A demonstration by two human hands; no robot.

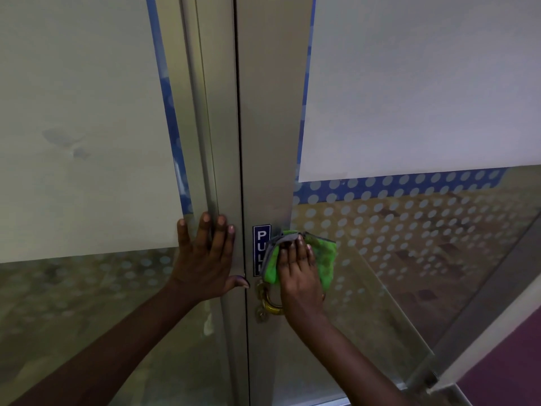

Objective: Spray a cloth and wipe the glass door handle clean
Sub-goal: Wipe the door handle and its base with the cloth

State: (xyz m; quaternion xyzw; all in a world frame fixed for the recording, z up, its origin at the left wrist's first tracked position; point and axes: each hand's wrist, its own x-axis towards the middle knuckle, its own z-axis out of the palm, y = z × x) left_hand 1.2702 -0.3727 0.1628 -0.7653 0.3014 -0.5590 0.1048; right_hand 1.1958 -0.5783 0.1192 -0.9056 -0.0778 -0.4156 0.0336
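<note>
Nearest the camera, two bare forearms reach up from the bottom edge toward a pair of glass doors. The right hand [298, 271] lies flat on a green cloth [325, 256], its fingers [300, 244] stretched out and pressing the cloth against the metal door frame [272, 142] rather than curling round it. Just below that hand, a curved brass handle [270, 303] shows, partly covered by the wrist, so how far the cloth reaches over it cannot be told. Beside the cloth on the left sits a blue PULL sign [260, 244], its lower letters hidden by the fabric.

The left hand [206, 259] rests open and spread, palm against the neighbouring door's frame [216, 142], holding nothing and seemingly bracing that door. Beyond are frosted glass panels [424, 83] with a dotted blue band [395, 186]. No spray bottle is in view.

The wiping looks under way but seems centred above the handle. The risk is that the handle itself gets missed, since the flat palm pushes on the frame rather than wrapping the curved bar. The loosely pinned cloth could also slip down, or a hard push could swing the door.
</note>
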